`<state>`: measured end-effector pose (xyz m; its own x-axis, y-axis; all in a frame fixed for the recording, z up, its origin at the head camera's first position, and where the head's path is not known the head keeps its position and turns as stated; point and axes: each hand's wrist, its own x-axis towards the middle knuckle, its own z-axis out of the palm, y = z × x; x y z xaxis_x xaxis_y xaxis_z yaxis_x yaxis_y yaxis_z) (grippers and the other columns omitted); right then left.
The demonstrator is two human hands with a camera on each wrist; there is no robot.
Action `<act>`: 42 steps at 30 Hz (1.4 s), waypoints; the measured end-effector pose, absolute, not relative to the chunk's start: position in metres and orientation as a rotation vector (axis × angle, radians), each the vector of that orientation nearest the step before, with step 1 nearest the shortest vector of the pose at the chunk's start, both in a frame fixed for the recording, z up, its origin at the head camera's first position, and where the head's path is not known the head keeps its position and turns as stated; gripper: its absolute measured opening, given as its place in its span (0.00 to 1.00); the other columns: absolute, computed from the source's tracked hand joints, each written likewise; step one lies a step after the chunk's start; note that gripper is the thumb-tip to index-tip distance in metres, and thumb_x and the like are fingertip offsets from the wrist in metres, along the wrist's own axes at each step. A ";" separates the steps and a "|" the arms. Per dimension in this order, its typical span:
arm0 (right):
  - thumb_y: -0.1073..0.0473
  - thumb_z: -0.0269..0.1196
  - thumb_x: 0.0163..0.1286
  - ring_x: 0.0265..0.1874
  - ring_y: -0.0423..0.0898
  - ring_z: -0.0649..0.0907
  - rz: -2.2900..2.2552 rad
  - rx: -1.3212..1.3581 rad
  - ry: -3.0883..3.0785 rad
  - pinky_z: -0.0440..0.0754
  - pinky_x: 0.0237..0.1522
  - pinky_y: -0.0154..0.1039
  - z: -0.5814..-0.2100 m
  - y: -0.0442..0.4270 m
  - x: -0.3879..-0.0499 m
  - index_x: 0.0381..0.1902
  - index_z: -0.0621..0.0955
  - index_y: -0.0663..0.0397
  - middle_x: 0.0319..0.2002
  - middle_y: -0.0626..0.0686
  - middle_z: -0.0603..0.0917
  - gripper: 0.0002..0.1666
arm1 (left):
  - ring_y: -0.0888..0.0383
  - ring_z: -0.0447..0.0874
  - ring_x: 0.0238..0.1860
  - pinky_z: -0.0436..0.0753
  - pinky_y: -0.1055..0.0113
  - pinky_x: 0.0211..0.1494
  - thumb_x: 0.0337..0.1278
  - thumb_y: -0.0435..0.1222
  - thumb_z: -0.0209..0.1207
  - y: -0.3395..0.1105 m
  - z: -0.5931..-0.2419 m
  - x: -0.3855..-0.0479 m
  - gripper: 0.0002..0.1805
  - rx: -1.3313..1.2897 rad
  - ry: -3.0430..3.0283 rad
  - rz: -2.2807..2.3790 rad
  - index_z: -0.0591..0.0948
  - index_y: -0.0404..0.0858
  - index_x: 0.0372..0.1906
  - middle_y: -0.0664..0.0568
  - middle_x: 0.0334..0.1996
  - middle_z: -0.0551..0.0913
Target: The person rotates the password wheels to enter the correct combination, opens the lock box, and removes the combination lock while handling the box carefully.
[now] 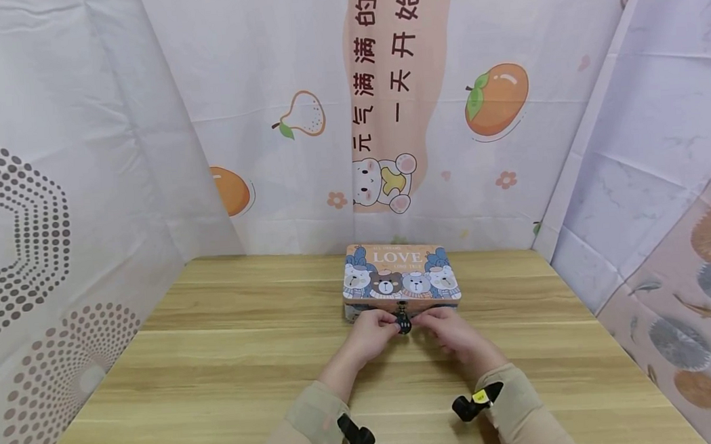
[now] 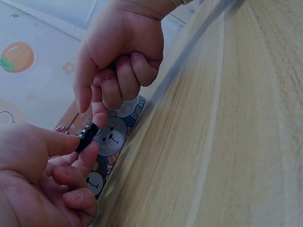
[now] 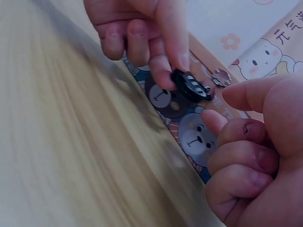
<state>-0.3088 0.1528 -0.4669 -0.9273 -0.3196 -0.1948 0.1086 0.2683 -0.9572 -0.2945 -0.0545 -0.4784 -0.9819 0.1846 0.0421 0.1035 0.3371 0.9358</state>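
Padlock (image 1: 404, 325) at front of box (image 1: 399, 273), near desk's (image 1: 264, 323) far edge; left grip (image 1: 371, 333) pinching it, right grip (image 1: 454, 330) spread just beside; we judge it stiff, light, slick, best held by body's sides

wood-grain table (image 1: 230, 372), fruit-printed backdrop (image 1: 248, 59), dotted cloth (image 1: 1, 223) at left

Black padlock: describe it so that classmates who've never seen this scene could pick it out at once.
Toward the back of the wooden table sits a box with LOVE on its lid. At the middle of its front, the left hand pinches the padlock. It is small and black with pale marks, unlike the colourful box and shiny clasp.
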 end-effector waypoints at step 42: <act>0.55 0.61 0.75 0.12 0.39 0.63 -1.659 -0.276 2.207 0.60 0.14 0.33 -0.472 0.146 -0.306 0.49 0.81 0.63 0.21 0.48 0.71 0.16 | 0.56 0.77 0.37 0.76 0.62 0.40 0.65 0.30 0.63 -0.054 -0.476 -0.293 0.06 0.234 2.512 1.729 0.85 0.32 0.42 0.51 0.36 0.84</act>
